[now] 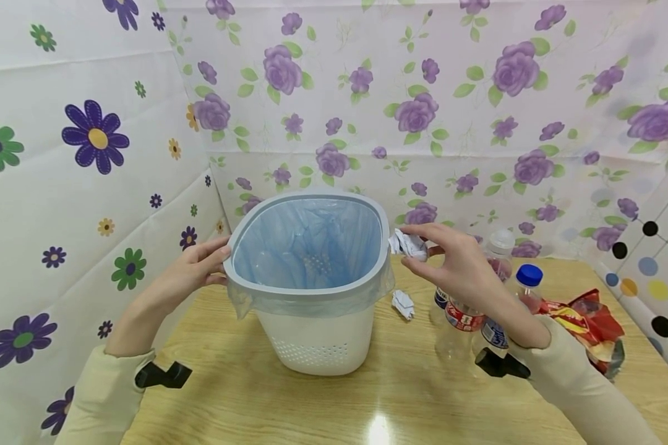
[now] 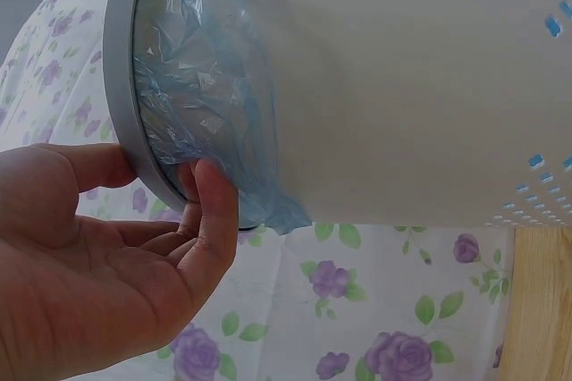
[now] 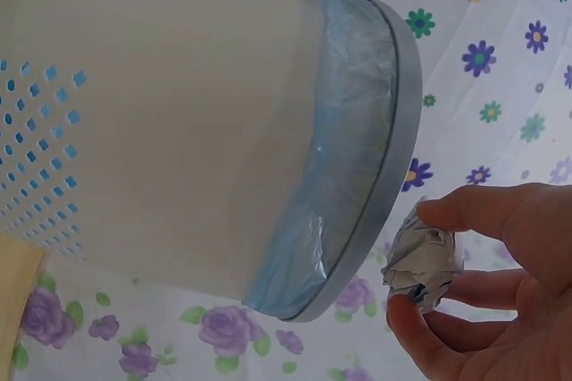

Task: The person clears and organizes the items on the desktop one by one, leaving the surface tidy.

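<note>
A white trash can [image 1: 317, 346] with a grey rim stands on the table, lined with a blue plastic bag [image 1: 334, 247] folded over its edge. My left hand [image 1: 195, 269] grips the rim on the left; in the left wrist view the thumb lies on the grey rim [image 2: 121, 86] and the fingers curl under it by the bag. Beside the rim's right side, my right hand [image 1: 456, 259] pinches a crumpled paper ball [image 1: 409, 245]. The right wrist view shows the paper ball [image 3: 420, 260] between thumb and fingertips, just outside the rim.
Another crumpled paper piece [image 1: 403, 305] lies on the wooden table [image 1: 423, 395] right of the can. Several plastic bottles, one with a blue cap [image 1: 529, 275], stand partly behind my right forearm. A red snack wrapper [image 1: 587, 321] lies farther right. Flowered cloth walls [image 1: 367, 123] enclose the back and left.
</note>
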Demonstrator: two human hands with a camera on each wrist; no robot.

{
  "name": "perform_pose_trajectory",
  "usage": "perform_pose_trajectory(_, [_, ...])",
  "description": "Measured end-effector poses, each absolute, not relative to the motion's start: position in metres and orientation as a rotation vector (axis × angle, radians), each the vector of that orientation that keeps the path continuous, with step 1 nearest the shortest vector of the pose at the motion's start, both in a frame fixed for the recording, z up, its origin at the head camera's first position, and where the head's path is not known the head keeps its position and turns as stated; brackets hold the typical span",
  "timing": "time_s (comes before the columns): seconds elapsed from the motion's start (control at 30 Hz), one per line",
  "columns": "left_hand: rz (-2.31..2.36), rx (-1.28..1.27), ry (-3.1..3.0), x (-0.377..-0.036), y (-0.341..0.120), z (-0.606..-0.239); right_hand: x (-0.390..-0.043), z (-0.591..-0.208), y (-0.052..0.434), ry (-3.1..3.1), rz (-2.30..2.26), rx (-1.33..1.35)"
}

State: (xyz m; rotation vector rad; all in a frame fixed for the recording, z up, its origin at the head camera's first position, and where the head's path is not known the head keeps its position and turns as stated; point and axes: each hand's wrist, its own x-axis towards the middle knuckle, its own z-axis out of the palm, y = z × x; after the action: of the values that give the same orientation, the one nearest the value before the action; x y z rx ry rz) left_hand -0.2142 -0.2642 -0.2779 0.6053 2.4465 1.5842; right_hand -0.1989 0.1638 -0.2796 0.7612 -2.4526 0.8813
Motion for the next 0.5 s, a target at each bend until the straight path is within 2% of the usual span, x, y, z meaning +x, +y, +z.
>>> perform_pose_trajectory(0.5, [1.578, 0.61, 2.455, -0.2136, -0.2646, -0.2784, -0.2002, -0.2705, 0.1577, -2.434, 0.924, 0.8])
